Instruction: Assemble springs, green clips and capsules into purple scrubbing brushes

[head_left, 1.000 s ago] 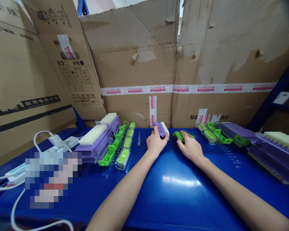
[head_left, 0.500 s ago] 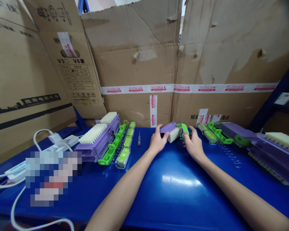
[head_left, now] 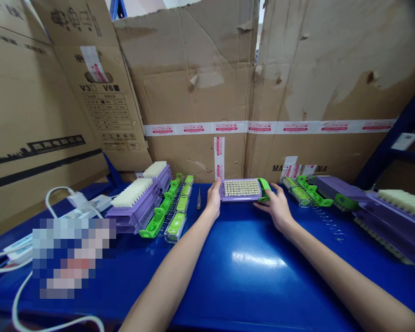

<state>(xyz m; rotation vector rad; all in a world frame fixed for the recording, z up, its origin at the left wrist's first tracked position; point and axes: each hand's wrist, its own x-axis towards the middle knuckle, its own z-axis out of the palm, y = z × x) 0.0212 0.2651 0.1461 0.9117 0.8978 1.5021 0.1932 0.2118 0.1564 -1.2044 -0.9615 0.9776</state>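
Observation:
Between my two hands is a purple brush block (head_left: 244, 188), its cream bristle face turned toward me. My left hand (head_left: 213, 202) is closed on the block's left end, thumb at the near side. A green plastic end piece (head_left: 263, 189) sits at the block's right end. My right hand (head_left: 276, 207) grips that green piece, with some fingers beneath it. Left of my left hand, a small screwdriver (head_left: 198, 200) lies on the blue table (head_left: 228, 272).
At left stand more purple brush blocks (head_left: 134, 210), green brackets (head_left: 157, 219), springs and clear-cased green units (head_left: 175, 226). Similar purple parts (head_left: 383, 221) and springs (head_left: 328, 223) lie at right. A white power strip (head_left: 86, 210) with cables is far left. Cardboard (head_left: 193, 101) walls the back.
The brush block has turned so that its bristle face now points toward me and its length runs left to right. My left hand has shifted slightly left.

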